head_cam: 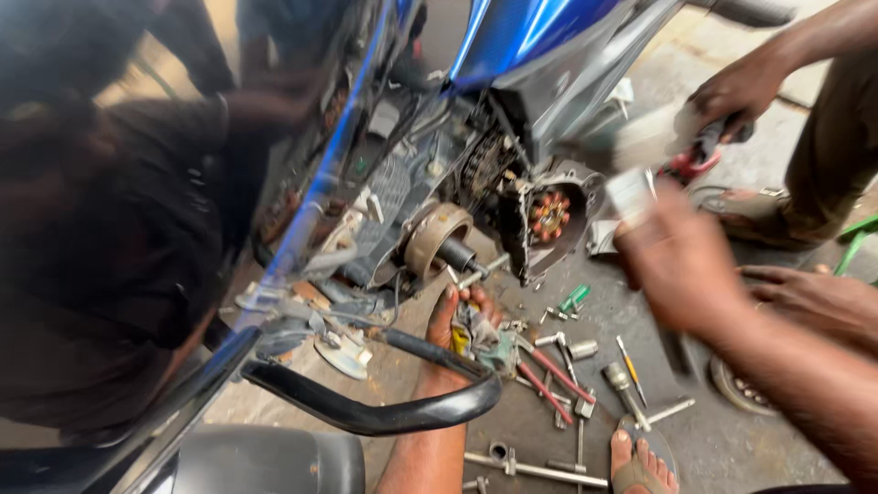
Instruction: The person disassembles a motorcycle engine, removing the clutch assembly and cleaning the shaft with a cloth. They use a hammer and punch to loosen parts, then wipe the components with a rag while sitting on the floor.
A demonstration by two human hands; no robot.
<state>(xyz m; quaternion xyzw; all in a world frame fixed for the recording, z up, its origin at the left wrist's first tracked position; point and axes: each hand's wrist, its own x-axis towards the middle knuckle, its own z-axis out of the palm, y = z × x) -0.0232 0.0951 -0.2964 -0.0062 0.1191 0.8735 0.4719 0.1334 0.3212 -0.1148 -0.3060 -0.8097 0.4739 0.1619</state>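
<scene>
Gripping a small tool at the flywheel, the left hand pinches; the blurred right hand hovers, grip indiscernible.

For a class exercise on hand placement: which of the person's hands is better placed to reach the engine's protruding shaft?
Probably the left. The left hand lies just below the shaft beside the round rotor; the right hand is blurred, off to the side near the stator cover.

Loose tools lie scattered on the concrete floor beside a black seat.
</scene>
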